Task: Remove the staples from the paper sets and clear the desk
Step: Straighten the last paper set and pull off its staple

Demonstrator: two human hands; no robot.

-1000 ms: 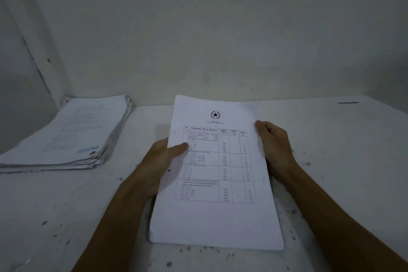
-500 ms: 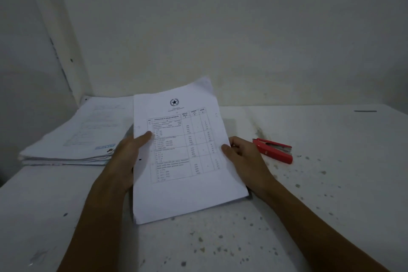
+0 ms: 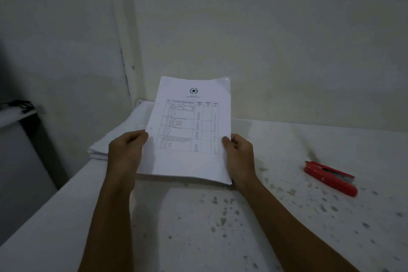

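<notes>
1. Paper set (image 3: 192, 130), light and floppy, is standing tilted above the desk (image 3: 198, 227), near the far-left stack (image 3: 123, 134).
2. We are pinching its side edges, left hand (image 3: 127, 150) and right hand (image 3: 239, 152), each grip clamped low.

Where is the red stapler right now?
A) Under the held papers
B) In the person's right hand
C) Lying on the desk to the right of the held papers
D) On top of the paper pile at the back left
C: the red stapler lies untouched on the desk, while the right hand and left hand both hold the paper set.
</notes>
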